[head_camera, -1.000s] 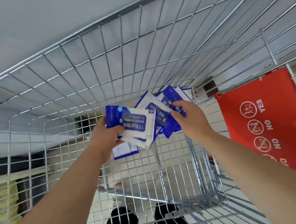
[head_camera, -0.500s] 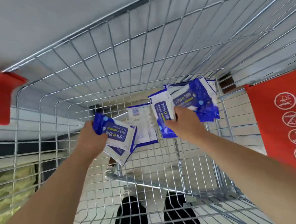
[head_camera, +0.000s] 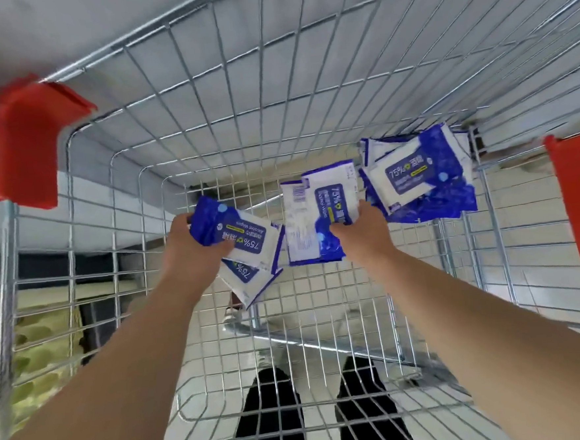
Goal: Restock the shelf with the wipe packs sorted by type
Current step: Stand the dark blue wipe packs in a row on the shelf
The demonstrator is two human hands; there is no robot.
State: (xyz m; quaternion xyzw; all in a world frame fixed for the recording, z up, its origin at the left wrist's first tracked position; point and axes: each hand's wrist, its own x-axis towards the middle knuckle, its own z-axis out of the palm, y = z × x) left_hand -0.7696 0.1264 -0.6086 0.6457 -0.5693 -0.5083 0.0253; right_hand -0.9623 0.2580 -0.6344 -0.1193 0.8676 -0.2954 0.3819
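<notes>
White floor tiles (head_camera: pixel 355 284) show through a wire cart (head_camera: pixel 206 122), with a pile of wipe packs (head_camera: pixel 412 173) in its far right corner. Near the cart's middle, the left hand (head_camera: pixel 188 258) has its fingers curled round two blue-and-white packs (head_camera: pixel 241 237). Just beside them, the right hand (head_camera: pixel 365 238) grips more upright packs (head_camera: pixel 328 196).

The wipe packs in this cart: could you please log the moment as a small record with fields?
place: inside a wire cart, seen from above
left hand: grips at least two blue-and-white packs, labels upside down
right hand: grips a fanned bunch, one pack showing its barcode
loose pile: lies in the far right corner of the cart
shelf: not in view
</notes>
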